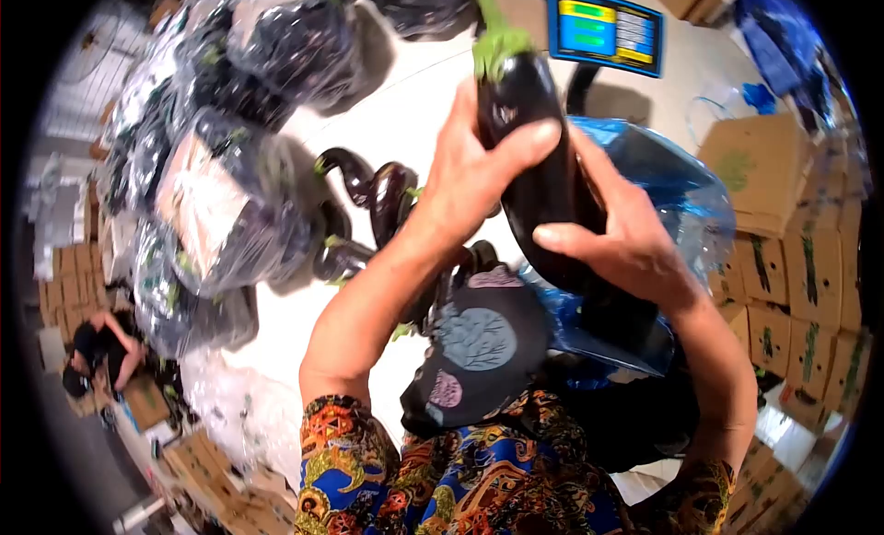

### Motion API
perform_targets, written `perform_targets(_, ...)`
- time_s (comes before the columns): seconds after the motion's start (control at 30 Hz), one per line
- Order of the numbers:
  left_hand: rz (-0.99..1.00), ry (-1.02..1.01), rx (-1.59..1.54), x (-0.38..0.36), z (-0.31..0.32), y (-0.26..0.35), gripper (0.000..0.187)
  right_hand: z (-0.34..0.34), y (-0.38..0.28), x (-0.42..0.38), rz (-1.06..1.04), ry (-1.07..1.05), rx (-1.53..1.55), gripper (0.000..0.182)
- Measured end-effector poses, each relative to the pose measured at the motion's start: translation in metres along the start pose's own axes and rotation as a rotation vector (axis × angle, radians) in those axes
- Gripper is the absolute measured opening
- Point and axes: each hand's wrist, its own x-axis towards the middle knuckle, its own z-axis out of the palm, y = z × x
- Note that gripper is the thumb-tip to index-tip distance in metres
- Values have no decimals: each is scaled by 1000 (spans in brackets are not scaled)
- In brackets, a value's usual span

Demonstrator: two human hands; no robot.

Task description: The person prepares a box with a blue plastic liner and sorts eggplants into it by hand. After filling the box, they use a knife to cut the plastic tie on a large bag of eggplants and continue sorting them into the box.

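Observation:
A large dark eggplant (527, 95) with a green stem end is raised in front of me, stem pointing away. My left hand (488, 167) wraps round its upper part, thumb across the skin. Lower down, my right hand (622, 226) grips the same eggplant from the right side. Beneath my right hand lies an open blue plastic bag (695, 190), its lower part dark and partly hidden. Several loose eggplants (391, 190) rest on the white surface left of my left forearm, some of them curved.
Clear plastic bags of eggplants (235, 203) are piled on the left. A blue scale display (605, 30) stands at the far side. Cardboard boxes (783, 268) are stacked on the right. Another person (106, 351) bends over a box at the lower left.

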Motion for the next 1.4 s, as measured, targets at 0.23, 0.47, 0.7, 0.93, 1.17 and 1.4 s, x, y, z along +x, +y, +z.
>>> perform_targets(0.23, 100, 218, 385, -20, -149, 42, 64, -44, 14, -16, 401, 7, -49, 25)
perform_targets(0.47, -348, 493, 335, -181, -273, -132, 66, -64, 113, -58, 624, -66, -242, 19)
perform_targets(0.7, -644, 966, 11, -321, -295, -267, 58, -56, 148, -63, 509, -19, -436, 33)
perform_targets(0.93, -1083, 952, 946, -306, -289, -317, 64, -41, 135, -8, 353, 284, -357, 54)
perform_targets(1.17, -292, 802, 1002, -220, -281, -247, 48, -64, 114, 22, 259, 363, -299, 53)
perform_targets(1.4, -576, 1031, 1081, -172, -328, -282, 46, -58, 78, -14, 443, 253, -435, 37)
